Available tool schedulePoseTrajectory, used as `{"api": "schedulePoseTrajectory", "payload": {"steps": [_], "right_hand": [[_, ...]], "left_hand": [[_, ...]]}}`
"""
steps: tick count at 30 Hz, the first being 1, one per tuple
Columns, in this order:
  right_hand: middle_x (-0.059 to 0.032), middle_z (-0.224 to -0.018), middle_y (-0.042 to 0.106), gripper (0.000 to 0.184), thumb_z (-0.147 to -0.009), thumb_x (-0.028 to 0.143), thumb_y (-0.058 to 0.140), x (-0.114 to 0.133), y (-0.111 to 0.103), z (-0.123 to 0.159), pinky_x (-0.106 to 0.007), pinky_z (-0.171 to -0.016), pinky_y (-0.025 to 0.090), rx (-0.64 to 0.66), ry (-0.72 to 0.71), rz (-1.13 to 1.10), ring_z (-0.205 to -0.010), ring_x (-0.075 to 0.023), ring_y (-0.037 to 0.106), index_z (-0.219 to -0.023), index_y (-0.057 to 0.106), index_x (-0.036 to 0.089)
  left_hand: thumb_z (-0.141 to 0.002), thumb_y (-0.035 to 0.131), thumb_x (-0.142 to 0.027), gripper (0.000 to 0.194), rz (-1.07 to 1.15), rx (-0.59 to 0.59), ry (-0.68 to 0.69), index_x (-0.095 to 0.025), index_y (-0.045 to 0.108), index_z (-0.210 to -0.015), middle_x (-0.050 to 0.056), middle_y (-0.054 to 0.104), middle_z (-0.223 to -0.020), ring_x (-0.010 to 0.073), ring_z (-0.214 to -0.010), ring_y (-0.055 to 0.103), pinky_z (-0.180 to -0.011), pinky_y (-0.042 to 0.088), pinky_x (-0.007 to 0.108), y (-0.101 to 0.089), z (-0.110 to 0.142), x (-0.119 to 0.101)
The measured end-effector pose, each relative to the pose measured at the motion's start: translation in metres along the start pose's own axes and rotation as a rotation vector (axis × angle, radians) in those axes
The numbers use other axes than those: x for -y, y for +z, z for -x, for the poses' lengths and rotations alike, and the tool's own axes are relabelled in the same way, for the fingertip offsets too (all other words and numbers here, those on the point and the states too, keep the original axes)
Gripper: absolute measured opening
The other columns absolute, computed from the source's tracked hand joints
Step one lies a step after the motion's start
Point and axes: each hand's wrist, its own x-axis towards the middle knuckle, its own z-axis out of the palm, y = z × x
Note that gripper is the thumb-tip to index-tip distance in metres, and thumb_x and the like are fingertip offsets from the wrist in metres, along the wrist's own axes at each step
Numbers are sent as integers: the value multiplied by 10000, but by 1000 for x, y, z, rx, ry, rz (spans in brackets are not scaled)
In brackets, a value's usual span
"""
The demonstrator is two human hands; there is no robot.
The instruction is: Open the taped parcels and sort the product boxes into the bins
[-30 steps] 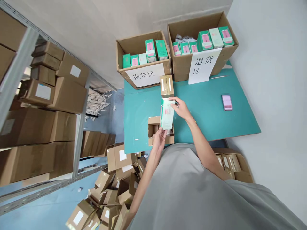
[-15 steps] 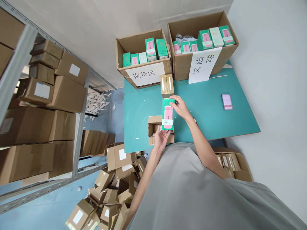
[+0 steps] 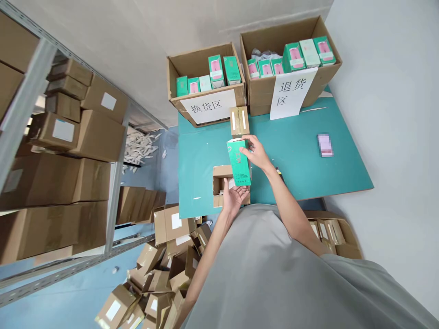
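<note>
Green box (image 3: 239, 164), one: held slightly tilted over the desk (image 3: 295, 151), printed face towards you. Your right hand (image 3: 257, 153): fingers pinching its upper end, thumb across the face. Your left hand (image 3: 233, 200): palm up, fingers spread beneath its lower end; contact unclear. Open carton (image 3: 221, 171), one: below the box, partly hidden. Taped carton (image 3: 239, 121), one: just beyond. Large cartons (image 3: 259, 97), two: at the back, paper signs (image 3: 293, 93) on their fronts, smaller boxes (image 3: 309, 54) inside.
</note>
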Motion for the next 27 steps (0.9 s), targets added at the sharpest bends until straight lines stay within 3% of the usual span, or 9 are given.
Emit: {"api": "schedulePoseTrajectory", "payload": {"steps": [2, 5, 11, 14, 16, 18, 22, 24, 27], "right_hand": [[-96, -1439, 641, 390, -937, 514, 721, -2, -1, 0, -440, -1032, 613, 12, 7, -15, -1221, -290, 679, -1263, 692, 301], [-85, -1462, 632, 393, -945, 537, 719, 0, -2, 1, -451, -1068, 602, 22, 16, -25, -1268, -293, 672, -1269, 677, 319], [-86, -1403, 661, 467, -880, 619, 864, 18, -4, 1, -505, -1147, 557, 27, -9, 39, -1336, -327, 631, -1187, 684, 317], [-93, -1395, 667, 387, -901, 554, 845, 21, -4, 1, -501, -1145, 555, 21, -13, 57, -1362, -336, 620, -1159, 701, 305], [-96, -1391, 664, 304, -915, 485, 796, 18, -3, 1, -483, -1101, 583, 12, 0, 42, -1354, -331, 625, -1139, 713, 297], [-94, -1383, 665, 266, -905, 431, 742, 11, -3, 1, -464, -1067, 607, 1, 18, 5, -1331, -317, 640, -1132, 715, 294], [-87, -1373, 681, 269, -859, 359, 666, -3, -4, 2, -470, -1120, 589, 3, 30, -72, -1342, -304, 646, -1113, 716, 287], [-82, -1377, 690, 264, -846, 335, 645, -7, -4, 1, -485, -1164, 563, 25, 40, -71, -1365, -307, 640, -1093, 724, 290], [-73, -1397, 694, 235, -858, 335, 623, -8, -5, -1, -511, -1220, 522, 51, 59, -57, -1402, -310, 630, -1061, 735, 296]], "left_hand": [[-947, 765, -766, 609, 18, -7, -30, -157, 760, -925, 131, 788, -906, 226, -886, 789, -860, 641, 322, 0, -1, -3], [-977, 827, -604, 426, -5, -34, -11, -184, 759, -963, 89, 788, -905, 208, -939, 795, -905, 624, 305, -2, -2, -3], [-858, 991, -361, 337, -42, 32, 67, -187, 797, -1071, 92, 840, -1133, 219, -1104, 807, -1030, 587, 330, -1, 2, 6], [-808, 1026, -304, 329, -79, -15, 85, -187, 789, -1005, 57, 840, -1040, 183, -996, 813, -890, 586, 266, -2, 1, 8], [-819, 1019, -309, 312, -85, -68, 108, -185, 781, -980, 25, 817, -931, 135, -855, 793, -724, 548, 201, -4, -1, 6], [-898, 959, -415, 310, -62, -111, 124, -182, 782, -1000, 21, 797, -882, 113, -762, 768, -599, 498, 179, -6, -2, 1], [-1029, 645, -771, 632, 7, -108, 39, -153, 774, -995, 102, 795, -909, 159, -715, 767, -518, 504, 222, -8, -2, -8], [-1041, 631, -753, 619, 20, -98, -15, -152, 765, -977, 116, 788, -897, 177, -716, 768, -546, 538, 240, -8, -1, -8], [-1019, 771, -534, 357, 30, -100, -18, -178, 766, -1049, 94, 801, -939, 185, -788, 782, -674, 604, 255, -8, -1, -5]]}}
